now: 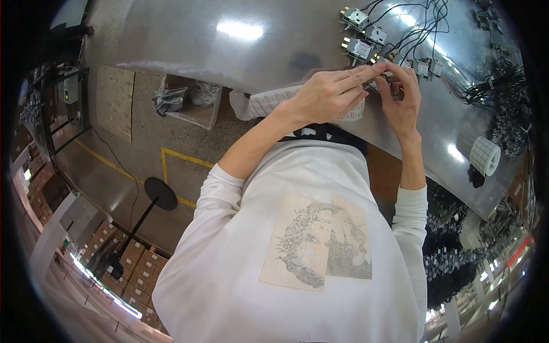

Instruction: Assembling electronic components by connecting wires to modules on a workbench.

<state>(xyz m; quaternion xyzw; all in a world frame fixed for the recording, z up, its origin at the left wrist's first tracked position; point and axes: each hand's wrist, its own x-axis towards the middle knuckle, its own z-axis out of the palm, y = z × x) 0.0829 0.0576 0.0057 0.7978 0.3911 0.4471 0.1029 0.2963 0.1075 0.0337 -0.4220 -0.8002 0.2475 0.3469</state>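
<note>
My left hand (337,94) reaches over the near edge of the metal table with its fingers pinched together. Facing it, my right hand (402,94) has thumb and fingers curled in, and the fingertips of both hands meet. Between them a small metal part (373,86) shows only in slivers; the fingers hide most of it. Just beyond the hands lie several silver metal-cased electrical units (359,50) with brass-coloured terminals and black leads (426,34). A white sheet of printed labels (273,102) lies beneath my left hand and wrist, along the table edge.
The shiny metal table (183,34) extends far and left. At the right are a heap of black cabled parts (503,108) and a white label roll (485,156). A bin with plastic bags (197,103) stands on the floor, left, near a black round-based stand (160,194).
</note>
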